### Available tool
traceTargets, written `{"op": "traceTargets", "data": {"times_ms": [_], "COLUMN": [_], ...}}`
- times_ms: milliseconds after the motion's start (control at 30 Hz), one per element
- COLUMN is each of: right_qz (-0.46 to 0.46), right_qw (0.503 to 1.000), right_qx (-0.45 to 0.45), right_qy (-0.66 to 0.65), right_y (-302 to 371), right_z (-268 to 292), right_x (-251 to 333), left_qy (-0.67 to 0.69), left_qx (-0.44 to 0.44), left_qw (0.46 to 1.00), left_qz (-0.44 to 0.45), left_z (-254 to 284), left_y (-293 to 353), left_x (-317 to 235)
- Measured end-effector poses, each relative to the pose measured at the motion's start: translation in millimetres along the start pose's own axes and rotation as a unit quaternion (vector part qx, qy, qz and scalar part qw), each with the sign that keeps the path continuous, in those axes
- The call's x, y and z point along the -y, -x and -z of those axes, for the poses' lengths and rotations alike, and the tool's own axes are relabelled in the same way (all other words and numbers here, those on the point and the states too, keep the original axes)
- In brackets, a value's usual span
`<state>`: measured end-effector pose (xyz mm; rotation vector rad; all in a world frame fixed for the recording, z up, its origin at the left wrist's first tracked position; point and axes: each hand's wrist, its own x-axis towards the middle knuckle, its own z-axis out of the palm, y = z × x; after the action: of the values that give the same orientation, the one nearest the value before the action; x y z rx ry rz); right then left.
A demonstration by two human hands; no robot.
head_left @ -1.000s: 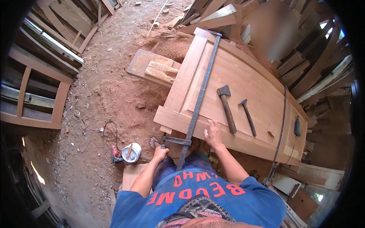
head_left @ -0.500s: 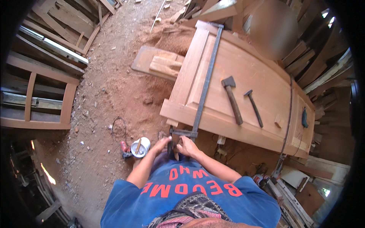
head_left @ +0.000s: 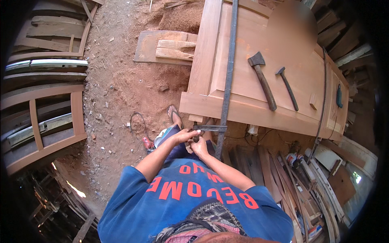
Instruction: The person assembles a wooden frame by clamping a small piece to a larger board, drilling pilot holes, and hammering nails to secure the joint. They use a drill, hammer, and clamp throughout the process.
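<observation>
A long steel bar clamp (head_left: 229, 60) lies across a wooden panelled door (head_left: 247, 85), its jaw (head_left: 210, 128) just off the door's near edge. My left hand (head_left: 183, 137) is closed at the jaw's left end, thumb over a dark part of the clamp. Right below it, my right hand (head_left: 199, 147) is closed around the same dark part. A small pale piece (head_left: 189, 148) shows between the hands; its kind is unclear. The fingers partly hide what they grip. On the door rest a hatchet (head_left: 263, 83) and a hammer (head_left: 288, 89).
A second clamp (head_left: 325, 97) crosses the door's right part, near a teal tool (head_left: 339, 96) and a small wood block (head_left: 313, 101). Timber offcuts (head_left: 279, 174) lie below right. A red tool (head_left: 147, 142) sits on the ground at left. Wooden frames (head_left: 38, 121) stand farther left.
My view has shifted, so the door appears larger and lower. Both hands have drawn closer together at the clamp's end, the left moving over toward the right.
</observation>
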<state>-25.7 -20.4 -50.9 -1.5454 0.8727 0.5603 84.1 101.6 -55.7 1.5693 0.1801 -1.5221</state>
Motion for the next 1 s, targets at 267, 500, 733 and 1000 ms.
{"op": "traceTargets", "data": {"times_ms": [267,500,733,1000], "right_qz": [0.024,-0.098,0.065,0.281], "right_qw": [1.000,0.970,0.983,0.804], "right_qx": [-0.009,0.197,0.114,-0.276], "right_qy": [-0.003,-0.108,0.131,0.445], "right_y": [5,-6,2,-120], "right_z": [0,24,156,341], "right_x": [10,9,127,225], "left_qy": [-0.027,0.123,0.259,0.457], "left_qx": [0.114,0.185,0.202,-0.018], "left_qw": [0.993,0.972,0.943,0.889], "left_qz": [0.025,0.074,0.048,-0.029], "left_z": [41,13,-33,-86], "left_y": [13,7,1,4], "left_x": [-3,2,5,34]}}
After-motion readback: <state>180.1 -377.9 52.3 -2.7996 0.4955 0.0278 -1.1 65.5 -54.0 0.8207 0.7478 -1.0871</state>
